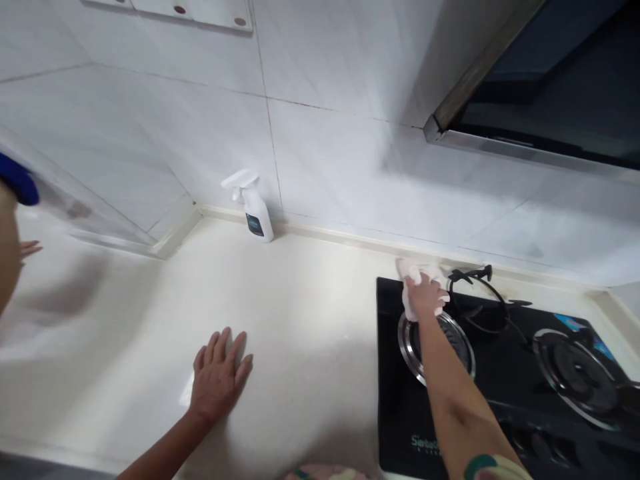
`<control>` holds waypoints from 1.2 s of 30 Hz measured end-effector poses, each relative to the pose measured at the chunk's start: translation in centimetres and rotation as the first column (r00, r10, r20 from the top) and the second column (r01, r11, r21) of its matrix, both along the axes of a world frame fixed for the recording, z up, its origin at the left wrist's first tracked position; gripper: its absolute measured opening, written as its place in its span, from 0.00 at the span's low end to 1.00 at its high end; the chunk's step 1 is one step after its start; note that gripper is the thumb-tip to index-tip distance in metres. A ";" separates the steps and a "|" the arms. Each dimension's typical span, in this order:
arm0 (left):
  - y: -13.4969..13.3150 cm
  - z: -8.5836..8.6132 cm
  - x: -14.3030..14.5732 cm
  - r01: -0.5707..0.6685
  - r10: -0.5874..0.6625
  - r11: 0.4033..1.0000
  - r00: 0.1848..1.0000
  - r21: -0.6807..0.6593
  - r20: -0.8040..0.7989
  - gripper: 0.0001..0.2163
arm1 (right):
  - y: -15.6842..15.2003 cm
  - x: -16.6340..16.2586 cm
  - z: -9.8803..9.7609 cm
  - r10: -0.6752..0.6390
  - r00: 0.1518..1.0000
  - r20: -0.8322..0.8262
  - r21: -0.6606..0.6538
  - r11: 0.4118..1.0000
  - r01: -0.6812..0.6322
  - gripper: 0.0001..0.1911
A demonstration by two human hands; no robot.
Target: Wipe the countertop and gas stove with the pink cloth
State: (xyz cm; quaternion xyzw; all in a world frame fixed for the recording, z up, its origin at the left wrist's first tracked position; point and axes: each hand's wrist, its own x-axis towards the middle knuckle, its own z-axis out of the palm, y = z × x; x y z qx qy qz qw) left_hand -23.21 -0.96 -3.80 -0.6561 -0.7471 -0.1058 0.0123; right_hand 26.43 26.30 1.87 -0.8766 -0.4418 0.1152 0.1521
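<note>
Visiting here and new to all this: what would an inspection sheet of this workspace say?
Surface: cream countertop, with a black glass gas hob at right.
Job's things: white cloth pressed at the hob's back edge; white spray bottle upright against the wall.
Clutter: patterned pink item at the bottom edge, too cut off to identify.
Hands: left hand open, flat on the countertop; right hand gripping the cloth.
Cables: nothing seen.
Surroundings: white wall tiles, range hood upper right, another person's fingers at left.

Bright glare; blurred left edge
</note>
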 end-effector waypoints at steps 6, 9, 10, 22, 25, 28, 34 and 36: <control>0.0 0.2 0.0 -0.004 0.004 1.000 1.000 -0.008 0.024 0.27 | -3.6 -9.0 -2.2 0.361 0.913 0.191 -0.006 0.930 -0.367 0.26; 0.0 0.2 0.0 -0.004 0.004 1.000 1.000 -0.011 0.023 0.28 | -7.5 -10.8 -2.1 0.549 0.800 0.242 -0.039 0.830 -0.557 0.26; 0.0 0.2 0.1 -0.003 0.004 1.000 1.000 -0.012 0.025 0.28 | -9.2 -11.0 -2.1 0.601 0.758 0.255 -0.051 0.791 -0.610 0.26; 0.1 0.8 0.8 -0.032 0.033 0.999 0.999 -0.045 0.029 0.27 | -14.7 -8.2 -2.1 0.726 0.674 0.136 0.135 0.660 -0.739 0.24; 0.1 1.0 0.9 -0.039 0.040 0.998 0.999 -0.050 0.023 0.27 | -7.2 -9.5 -0.2 0.702 0.691 0.174 0.060 0.693 -0.719 0.27; 0.1 1.1 0.9 -0.043 0.044 0.998 0.999 -0.053 0.022 0.27 | -2.1 -11.5 0.2 0.699 0.705 0.121 -0.130 0.715 -0.687 0.29; 0.2 1.5 1.1 -0.041 0.044 0.996 0.999 -0.084 0.030 0.27 | -4.6 -15.1 -1.4 0.741 0.668 0.074 -0.210 0.666 -0.716 0.32; 0.2 1.6 1.1 -0.037 0.040 0.995 0.999 -0.095 0.031 0.27 | -8.1 -16.0 -1.8 0.775 0.630 0.052 -0.180 0.628 -0.757 0.31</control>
